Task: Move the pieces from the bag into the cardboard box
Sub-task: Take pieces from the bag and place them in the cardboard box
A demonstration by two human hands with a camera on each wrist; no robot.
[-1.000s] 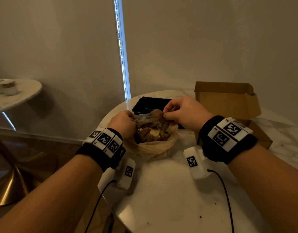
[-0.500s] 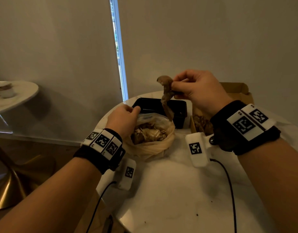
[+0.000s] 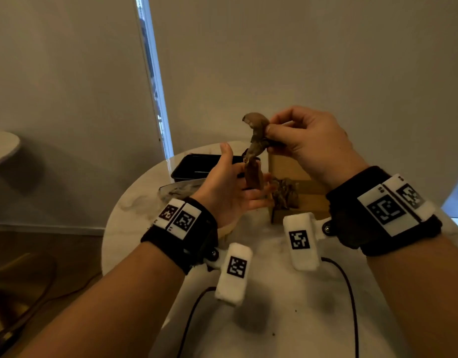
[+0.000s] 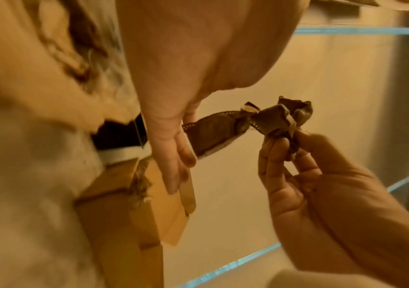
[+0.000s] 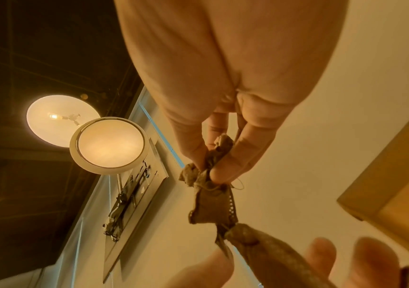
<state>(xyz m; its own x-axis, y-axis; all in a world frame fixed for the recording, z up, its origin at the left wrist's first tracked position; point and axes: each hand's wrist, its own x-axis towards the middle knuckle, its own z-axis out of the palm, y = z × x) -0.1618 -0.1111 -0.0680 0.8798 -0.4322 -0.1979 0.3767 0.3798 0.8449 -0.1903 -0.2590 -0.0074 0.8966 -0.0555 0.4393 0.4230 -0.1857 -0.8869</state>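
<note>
Right hand (image 3: 310, 146) fingers pinched brown film strip (image 3: 256, 140) up high; left hand (image 3: 230, 187) lay open under dangling end, palm up, above cardboard box (image 3: 308, 192).

The left hand (image 3: 229, 187) covers most of the bag (image 3: 176, 188) and the strip's (image 3: 253, 174) lower end. The right hand (image 3: 310, 148) hides the cardboard box's (image 3: 308, 192) far wall. The bag blurs in the left wrist view. The brown pieces (image 3: 284, 193) in the box are too small to identify.
</note>
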